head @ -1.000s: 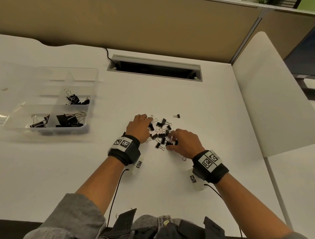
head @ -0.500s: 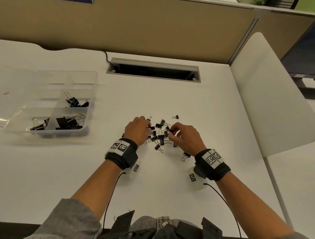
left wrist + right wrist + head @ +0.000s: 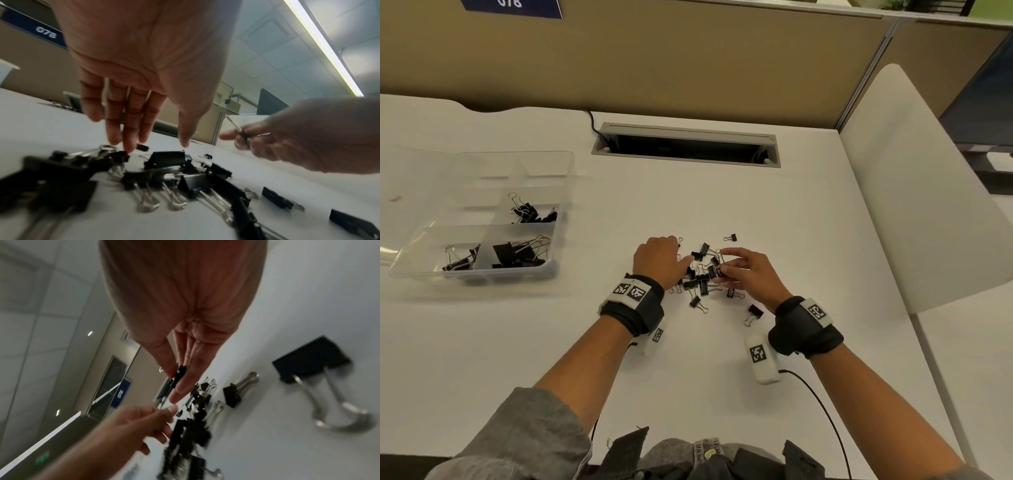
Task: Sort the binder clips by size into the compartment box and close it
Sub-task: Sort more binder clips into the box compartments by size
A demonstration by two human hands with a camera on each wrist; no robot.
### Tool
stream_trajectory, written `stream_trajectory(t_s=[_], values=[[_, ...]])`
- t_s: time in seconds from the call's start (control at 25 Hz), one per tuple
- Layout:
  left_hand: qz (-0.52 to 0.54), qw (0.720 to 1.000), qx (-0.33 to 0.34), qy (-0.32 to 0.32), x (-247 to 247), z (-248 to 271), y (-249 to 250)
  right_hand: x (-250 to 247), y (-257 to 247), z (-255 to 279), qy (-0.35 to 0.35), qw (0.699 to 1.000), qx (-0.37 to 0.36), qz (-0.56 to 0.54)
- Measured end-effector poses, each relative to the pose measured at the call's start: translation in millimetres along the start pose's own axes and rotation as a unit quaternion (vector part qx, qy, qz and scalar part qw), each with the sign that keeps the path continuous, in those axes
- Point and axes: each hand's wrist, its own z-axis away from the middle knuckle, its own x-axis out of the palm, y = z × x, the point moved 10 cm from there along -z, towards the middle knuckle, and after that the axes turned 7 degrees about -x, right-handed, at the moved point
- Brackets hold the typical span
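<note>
A pile of black binder clips (image 3: 702, 277) of mixed sizes lies on the white table (image 3: 722, 359). My left hand (image 3: 681, 255) hovers over the pile's left side with straight fingers (image 3: 127, 138), one fingertip touching a clip. My right hand (image 3: 722, 265) is raised just above the pile's right side. Its thumb and fingers pinch a small clip (image 3: 179, 374), also seen in the left wrist view as the small clip (image 3: 242, 133). The clear compartment box (image 3: 476, 272) stands open at the left, with clips in three compartments.
The box's clear lid (image 3: 414, 192) lies open to the left. One stray clip (image 3: 731, 237) sits beyond the pile, another clip (image 3: 755, 312) near my right wrist. A cable slot (image 3: 685, 145) is at the back; a white chair (image 3: 914, 192) stands at the right edge.
My right hand has lifted off the pile with a small clip pinched in its fingers. My left hand has stayed at the pile's left side.
</note>
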Motion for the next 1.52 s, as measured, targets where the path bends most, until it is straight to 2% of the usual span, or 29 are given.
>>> stream_trajectory(t_s=[0.12, 0.28, 0.48, 0.68, 0.84, 1.08, 1.24, 1.4, 1.52], values=[[-0.022, 0.999, -0.027, -0.023, 5, -4, 9, -1, 2, 0, -0.007, 0.995, 0.045, -0.084], [-0.007, 0.998, -0.042, -0.044, 8, -7, 22, -9, 1, -3, 0.01, 0.99, 0.056, -0.129], [-0.011, 0.998, -0.029, -0.056, 11, -10, 29, -22, 3, -4, 0.026, 0.995, 0.046, -0.085], [0.056, 0.996, -0.01, -0.07, 22, -17, 24, -29, 8, -6, 0.038, 0.998, 0.042, -0.041], [0.073, 0.996, 0.0, -0.05, 19, -20, 10, -33, 6, -5, 0.04, 0.998, 0.03, -0.038], [-0.016, 1.0, -0.013, -0.003, 15, -10, 4, -37, 5, -2, 0.047, 0.998, 0.019, -0.026], [-0.02, 0.999, -0.022, -0.017, 20, -11, 10, -40, -1, -2, 0.061, 0.998, -0.005, -0.017], [-0.123, 0.992, 0.012, -0.034, 27, -9, 21, -47, -7, -1, 0.083, 0.996, -0.029, -0.013], [-0.144, 0.987, 0.041, -0.051, 29, -8, 24, -52, -16, -1, 0.103, 0.993, -0.05, -0.028]])
